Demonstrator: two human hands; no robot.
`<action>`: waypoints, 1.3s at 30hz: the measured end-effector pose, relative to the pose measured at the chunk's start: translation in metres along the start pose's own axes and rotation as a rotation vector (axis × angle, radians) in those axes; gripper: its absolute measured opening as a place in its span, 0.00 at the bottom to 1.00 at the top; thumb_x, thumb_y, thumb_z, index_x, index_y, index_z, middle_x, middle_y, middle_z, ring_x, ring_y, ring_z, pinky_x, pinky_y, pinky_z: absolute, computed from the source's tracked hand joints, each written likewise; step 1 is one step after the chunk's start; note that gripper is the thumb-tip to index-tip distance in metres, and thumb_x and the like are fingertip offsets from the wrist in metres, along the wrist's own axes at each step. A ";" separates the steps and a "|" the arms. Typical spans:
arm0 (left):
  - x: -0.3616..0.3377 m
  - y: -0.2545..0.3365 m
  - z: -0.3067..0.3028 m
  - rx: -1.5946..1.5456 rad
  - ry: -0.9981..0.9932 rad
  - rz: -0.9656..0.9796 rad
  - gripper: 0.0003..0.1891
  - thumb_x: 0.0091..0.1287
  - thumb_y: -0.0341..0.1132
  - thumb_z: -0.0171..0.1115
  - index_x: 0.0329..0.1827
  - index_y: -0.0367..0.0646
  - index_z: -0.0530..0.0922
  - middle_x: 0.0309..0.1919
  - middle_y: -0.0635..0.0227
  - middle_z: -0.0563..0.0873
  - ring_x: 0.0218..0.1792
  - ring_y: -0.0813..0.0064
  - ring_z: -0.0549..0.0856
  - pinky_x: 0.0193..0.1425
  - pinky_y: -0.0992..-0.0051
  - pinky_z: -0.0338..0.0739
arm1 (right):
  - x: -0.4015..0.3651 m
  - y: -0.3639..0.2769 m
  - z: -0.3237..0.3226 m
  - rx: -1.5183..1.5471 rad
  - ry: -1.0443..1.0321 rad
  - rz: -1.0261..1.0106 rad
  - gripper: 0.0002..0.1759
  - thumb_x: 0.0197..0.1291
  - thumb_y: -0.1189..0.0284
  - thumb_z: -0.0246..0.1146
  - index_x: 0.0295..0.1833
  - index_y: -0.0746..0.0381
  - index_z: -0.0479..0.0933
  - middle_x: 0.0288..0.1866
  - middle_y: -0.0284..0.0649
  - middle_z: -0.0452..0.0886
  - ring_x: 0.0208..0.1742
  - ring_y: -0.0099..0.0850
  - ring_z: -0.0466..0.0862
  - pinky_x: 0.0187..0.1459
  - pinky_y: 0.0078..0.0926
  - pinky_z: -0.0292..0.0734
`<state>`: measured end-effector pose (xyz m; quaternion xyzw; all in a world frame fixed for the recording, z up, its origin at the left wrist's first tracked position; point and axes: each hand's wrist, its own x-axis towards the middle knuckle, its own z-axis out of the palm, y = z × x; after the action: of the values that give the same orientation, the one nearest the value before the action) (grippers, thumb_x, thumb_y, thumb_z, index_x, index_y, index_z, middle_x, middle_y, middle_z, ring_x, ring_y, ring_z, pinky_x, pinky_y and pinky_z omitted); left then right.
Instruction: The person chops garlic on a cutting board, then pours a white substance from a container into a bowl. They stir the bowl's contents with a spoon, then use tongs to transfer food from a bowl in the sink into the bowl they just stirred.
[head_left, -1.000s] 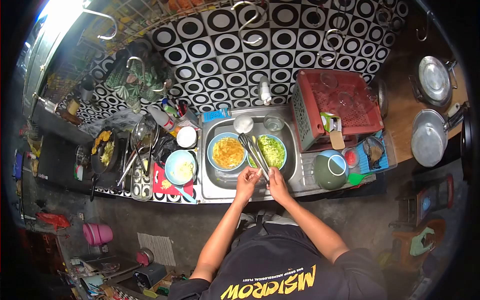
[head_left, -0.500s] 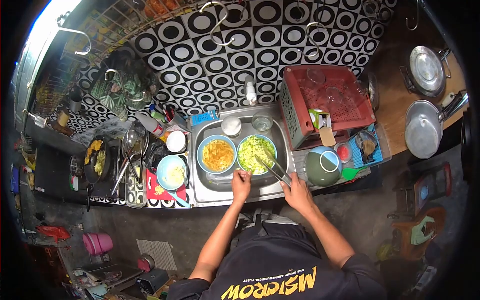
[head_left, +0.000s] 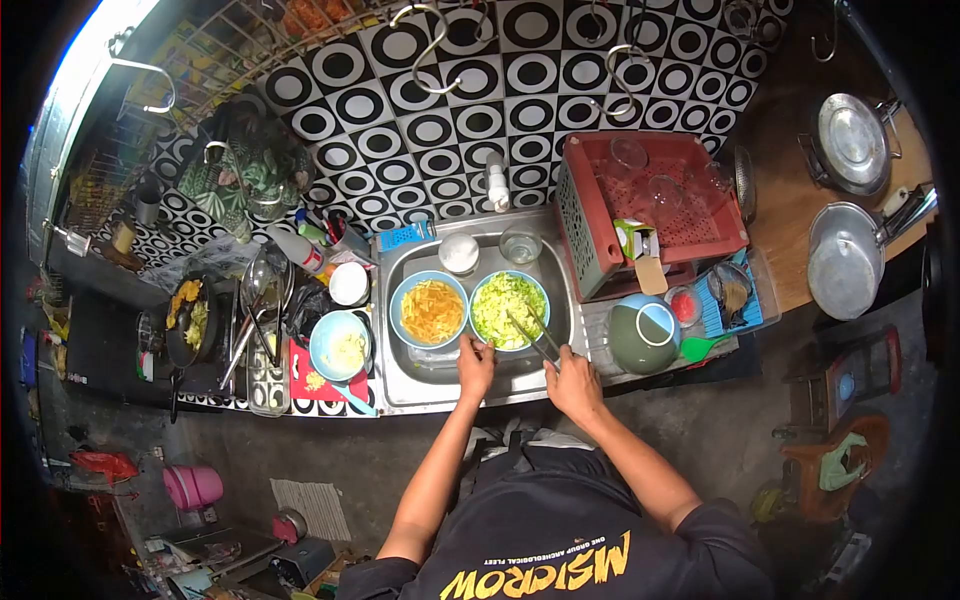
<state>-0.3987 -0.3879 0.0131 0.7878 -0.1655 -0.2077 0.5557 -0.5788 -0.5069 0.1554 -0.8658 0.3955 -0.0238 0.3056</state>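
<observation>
A light blue bowl (head_left: 546, 320) filled with shredded green vegetable (head_left: 505, 305) sits over the sink. At its near left edge my left hand (head_left: 477, 370) pinches the rim with closed fingers. My right hand (head_left: 574, 384) is wrapped round a pair of metal tongs (head_left: 545, 348), whose tips reach down into the green shreds. Whether the tips grip any shreds is too small to tell. Touching or nearly touching on the left is a second blue bowl (head_left: 396, 322), holding orange-yellow shreds (head_left: 431, 310).
Behind the bowls stand a white-filled container (head_left: 459, 253) and a clear glass bowl (head_left: 521, 245). A red dish rack (head_left: 655, 200) and a green bowl (head_left: 642, 345) are to the right. Leftward are a pale bowl (head_left: 318, 350), a red board (head_left: 303, 385) and a pan (head_left: 205, 345).
My right hand has moved left and slightly down with the tongs, whose arms look closer together. My left hand stays at the bowl's rim.
</observation>
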 end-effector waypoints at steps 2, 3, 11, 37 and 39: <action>-0.001 0.004 -0.001 0.003 -0.004 -0.001 0.16 0.80 0.34 0.68 0.59 0.36 0.71 0.34 0.58 0.87 0.29 0.66 0.91 0.37 0.65 0.84 | 0.001 0.007 0.007 0.020 0.019 -0.016 0.20 0.76 0.62 0.64 0.56 0.71 0.77 0.43 0.66 0.87 0.47 0.69 0.88 0.51 0.66 0.82; 0.000 0.004 -0.001 0.008 -0.007 0.002 0.16 0.80 0.34 0.67 0.58 0.36 0.71 0.34 0.58 0.87 0.29 0.65 0.91 0.37 0.64 0.84 | 0.000 0.012 0.009 0.036 0.035 -0.030 0.19 0.77 0.62 0.64 0.55 0.70 0.77 0.42 0.66 0.87 0.46 0.70 0.87 0.50 0.66 0.81; -0.001 0.001 0.000 0.010 0.003 0.019 0.16 0.80 0.34 0.68 0.58 0.36 0.70 0.31 0.58 0.88 0.30 0.65 0.91 0.38 0.63 0.84 | -0.008 0.041 0.019 0.252 0.218 -0.160 0.16 0.75 0.66 0.67 0.49 0.71 0.79 0.36 0.66 0.86 0.40 0.69 0.86 0.42 0.62 0.80; -0.038 0.083 0.023 -0.440 -0.431 -0.138 0.16 0.83 0.37 0.67 0.61 0.29 0.88 0.44 0.65 0.94 0.41 0.81 0.90 0.50 0.77 0.86 | -0.015 0.026 0.025 0.331 0.295 -0.254 0.11 0.75 0.70 0.68 0.47 0.67 0.76 0.36 0.61 0.84 0.38 0.67 0.86 0.36 0.58 0.77; -0.040 0.087 0.021 -0.432 -0.427 -0.152 0.17 0.84 0.38 0.67 0.60 0.30 0.89 0.43 0.66 0.94 0.42 0.82 0.90 0.51 0.77 0.85 | -0.012 0.023 0.025 0.332 0.290 -0.263 0.11 0.75 0.70 0.68 0.47 0.67 0.76 0.36 0.60 0.85 0.38 0.67 0.86 0.36 0.58 0.77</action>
<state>-0.4459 -0.4137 0.0944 0.6003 -0.1711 -0.4396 0.6458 -0.5950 -0.4971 0.1248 -0.8353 0.3098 -0.2522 0.3779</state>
